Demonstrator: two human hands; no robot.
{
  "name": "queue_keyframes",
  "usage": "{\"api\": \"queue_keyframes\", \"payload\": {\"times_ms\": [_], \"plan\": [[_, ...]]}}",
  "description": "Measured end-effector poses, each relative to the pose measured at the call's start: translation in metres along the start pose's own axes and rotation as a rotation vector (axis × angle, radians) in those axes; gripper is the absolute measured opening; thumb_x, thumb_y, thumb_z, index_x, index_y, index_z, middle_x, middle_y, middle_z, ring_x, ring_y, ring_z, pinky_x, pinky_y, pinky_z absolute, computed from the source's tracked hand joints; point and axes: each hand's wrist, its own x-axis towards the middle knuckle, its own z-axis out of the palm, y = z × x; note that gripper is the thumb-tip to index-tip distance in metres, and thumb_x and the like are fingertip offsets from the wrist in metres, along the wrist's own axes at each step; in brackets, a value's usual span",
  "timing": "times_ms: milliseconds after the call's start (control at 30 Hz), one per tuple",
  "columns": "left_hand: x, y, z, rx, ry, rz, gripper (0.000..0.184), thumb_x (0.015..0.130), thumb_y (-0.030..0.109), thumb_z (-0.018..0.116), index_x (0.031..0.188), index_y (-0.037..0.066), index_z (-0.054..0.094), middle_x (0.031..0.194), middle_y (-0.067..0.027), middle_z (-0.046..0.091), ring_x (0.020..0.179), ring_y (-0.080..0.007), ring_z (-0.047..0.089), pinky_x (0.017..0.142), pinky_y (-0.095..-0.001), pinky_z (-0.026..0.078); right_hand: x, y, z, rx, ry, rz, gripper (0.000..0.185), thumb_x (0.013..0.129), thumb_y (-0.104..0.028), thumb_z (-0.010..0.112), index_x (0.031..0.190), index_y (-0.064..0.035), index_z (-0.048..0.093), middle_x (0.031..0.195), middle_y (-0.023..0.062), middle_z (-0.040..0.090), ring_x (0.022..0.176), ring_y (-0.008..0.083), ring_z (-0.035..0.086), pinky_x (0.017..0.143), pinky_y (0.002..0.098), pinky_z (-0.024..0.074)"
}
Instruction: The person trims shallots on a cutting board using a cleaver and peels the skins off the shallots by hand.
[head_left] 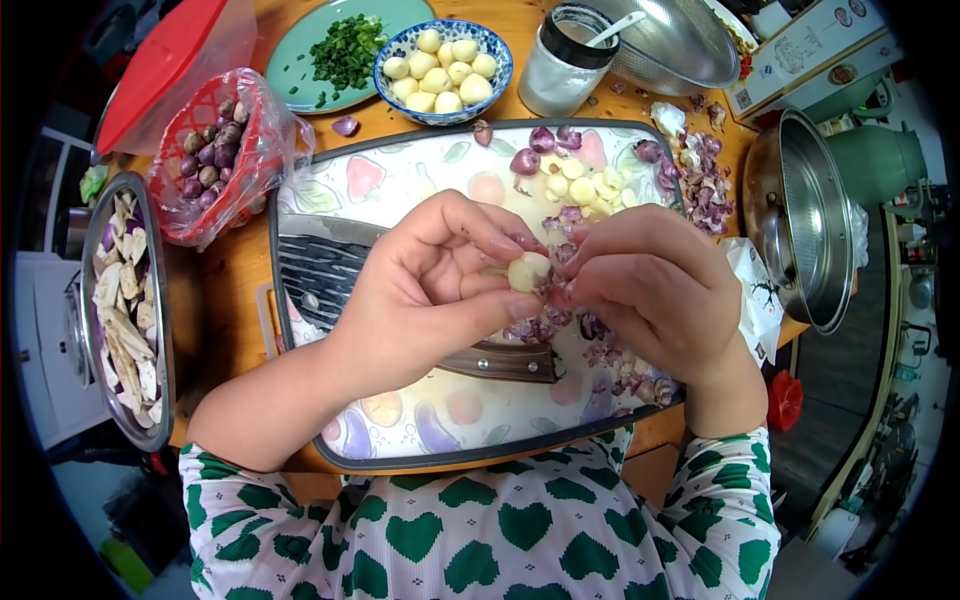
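Note:
Over the cutting board (480, 435), my left hand (425, 285) pinches a round, cream-coloured garlic clove (528, 272) between thumb and fingertips. My right hand (655, 285) closes its fingertips on purple papery skin (556, 275) at the clove's right side. Below both hands lies a cleaver with a brown wooden handle (500, 361) and a dark-streaked blade (320, 270); my left hand covers part of it. Just beyond my fingers, peeled cloves (595, 190) sit beside unpeeled purple ones (526, 162). Loose purple skins (610, 350) are scattered under my right hand.
A red basket (170, 190) of purple garlic stands left, above a metal bowl of sliced vegetable (128, 320). Behind the board are a green plate (290, 65) with chopped greens, a patterned bowl (443, 112) of peeled cloves and a jar (562, 75). Right is a steel pan (800, 220).

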Motion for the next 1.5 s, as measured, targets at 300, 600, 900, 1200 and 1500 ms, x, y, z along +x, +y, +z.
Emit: {"api": "queue_keyframes", "payload": {"times_ms": [300,600,900,1200,1500], "plan": [[0.001,0.006,0.001,0.066,0.027,-0.055,0.043,0.075,-0.025,0.064,0.108,0.000,0.053,0.116,-0.0107,0.052,0.102,-0.0157,0.063,0.088,-0.0293,0.057,0.004,0.008,0.003,-0.002,0.075,-0.129,0.016,0.073,-0.004,0.075,0.089,-0.0023,0.070,0.092,0.0102,0.069,0.077,0.0247,0.068,0.064,0.0316,0.0547],[0.000,0.002,-0.002,0.221,-0.017,0.067,0.039,0.073,-0.025,0.067,0.106,-0.005,0.061,0.115,-0.0108,0.052,0.101,-0.0176,0.064,0.088,-0.0309,0.059,0.003,0.006,0.005,0.033,0.030,-0.081,0.020,0.072,-0.001,0.074,0.091,-0.0012,0.071,0.085,0.0087,0.068,0.071,0.0232,0.067,0.060,0.0309,0.0542],[-0.001,0.003,-0.001,0.254,-0.018,0.074,0.037,0.074,-0.024,0.067,0.106,-0.005,0.062,0.116,-0.0115,0.052,0.101,-0.0174,0.064,0.088,-0.0313,0.059,-0.002,0.007,0.003,-0.003,-0.007,-0.047,0.013,0.074,-0.009,0.078,0.085,-0.0056,0.072,0.089,0.0078,0.073,0.086,0.0243,0.072,0.077,0.0345,0.0594],[-0.001,0.001,-0.002,0.164,0.017,0.027,0.039,0.076,-0.025,0.066,0.107,-0.003,0.059,0.118,-0.0119,0.053,0.099,-0.0167,0.065,0.087,-0.0303,0.058,0.005,0.012,0.000,-0.095,0.034,-0.195,0.014,0.072,-0.006,0.075,0.084,-0.0022,0.070,0.093,0.0100,0.069,0.080,0.0245,0.067,0.065,0.0317,0.0543],[0.002,-0.003,-0.004,0.248,0.031,0.182,0.027,0.081,-0.018,0.067,0.102,-0.003,0.057,0.108,-0.0085,0.054,0.092,-0.0164,0.068,0.084,-0.0277,0.059,-0.001,-0.004,0.010,0.408,-0.003,0.404,0.018,0.080,0.009,0.073,0.091,0.0003,0.061,0.113,0.0161,0.069,0.102,0.0247,0.070,0.084,0.0324,0.0593]]}}
